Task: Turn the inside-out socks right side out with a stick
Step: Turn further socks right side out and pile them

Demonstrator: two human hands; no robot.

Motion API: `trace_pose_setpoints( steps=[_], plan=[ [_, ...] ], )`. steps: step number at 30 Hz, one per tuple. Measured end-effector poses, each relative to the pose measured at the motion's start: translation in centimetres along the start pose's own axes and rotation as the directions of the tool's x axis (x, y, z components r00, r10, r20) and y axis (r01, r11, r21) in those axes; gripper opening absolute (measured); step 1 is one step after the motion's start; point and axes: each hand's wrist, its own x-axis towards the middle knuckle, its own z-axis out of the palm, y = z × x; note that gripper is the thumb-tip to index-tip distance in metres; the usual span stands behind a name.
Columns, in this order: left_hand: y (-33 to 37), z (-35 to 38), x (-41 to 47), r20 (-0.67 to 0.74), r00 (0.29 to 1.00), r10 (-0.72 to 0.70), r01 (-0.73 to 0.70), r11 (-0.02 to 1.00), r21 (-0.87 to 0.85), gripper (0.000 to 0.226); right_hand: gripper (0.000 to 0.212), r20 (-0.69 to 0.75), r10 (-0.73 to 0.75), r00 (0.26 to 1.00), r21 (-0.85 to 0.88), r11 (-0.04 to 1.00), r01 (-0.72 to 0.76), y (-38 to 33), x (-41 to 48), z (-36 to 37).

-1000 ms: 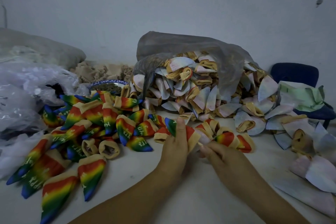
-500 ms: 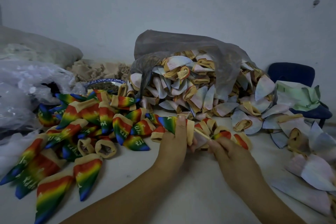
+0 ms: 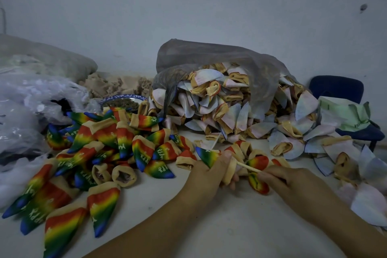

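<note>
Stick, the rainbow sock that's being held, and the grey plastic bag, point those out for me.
stick [image 3: 248, 166], head view, on the bare shaft just right of the sock's cuff.
rainbow sock [image 3: 207, 156], head view, on its coloured toe end.
grey plastic bag [image 3: 209, 54], head view, on its top fold.

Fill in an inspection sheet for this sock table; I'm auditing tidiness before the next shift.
Surface: table, white, bare near the front edge.
Job's things: sock with stick entering its cuff; rainbow socks piled at left; pale socks spilling from a grey bag.
Clutter: plastic bags, bowl and beige fabric at left rear.
Grippers: left hand grips the sock; right hand pinches the stick.
Cables: nothing seen.
Surroundings: wall; blue chair at right, holding greenish cloth.
</note>
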Motion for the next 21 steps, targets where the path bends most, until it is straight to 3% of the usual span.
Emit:
trace_pose_setpoints(
  steps=[4, 6, 8, 10, 13, 18, 21],
  plan=[
    [0.0, 0.6, -0.1, 0.022, 1.0, -0.013, 0.012, 0.998, 0.06, 0.055, 0.051, -0.147, -0.006, 0.989, -0.099, 0.995, -0.008, -1.1, 0.0, 1.5],
    [0.1, 1.0, -0.1, 0.037, 0.999, 0.004, -0.007, 0.996, 0.091, 0.055, 0.035, -0.233, -0.032, 0.972, -0.114, 0.993, 0.005, -1.7, 0.0, 2.4],
    [0.0, 1.0, -0.1, 0.056, 0.998, 0.029, -0.035, 0.994, 0.108, 0.052, 0.021, -0.258, -0.045, 0.965, -0.107, 0.994, 0.018, -1.9, 0.1, 2.7],
    [0.0, 0.6, -0.1, 0.049, 0.999, 0.025, -0.028, 0.996, 0.079, 0.045, 0.026, -0.245, -0.058, 0.968, -0.078, 0.996, 0.041, -1.6, 0.4, 2.5],
    [0.1, -0.2, 0.4, -0.031, 0.996, -0.084, 0.079, 0.987, -0.139, 0.038, 0.046, -0.2, -0.05, 0.979, -0.109, 0.994, 0.028, -0.5, 0.6, 2.1],
    [0.3, -1.0, 1.3, -0.025, 0.984, -0.175, 0.128, 0.804, -0.581, 0.02, 0.019, -0.186, 0.098, 0.978, -0.172, 0.976, -0.13, 1.8, 0.4, 0.8],
    [0.3, -1.5, 1.5, -0.01, 0.988, -0.153, 0.103, 0.708, -0.698, 0.019, 0.026, -0.304, 0.2, 0.932, -0.079, 0.969, -0.234, 2.4, 0.2, -0.6]
  ],
)
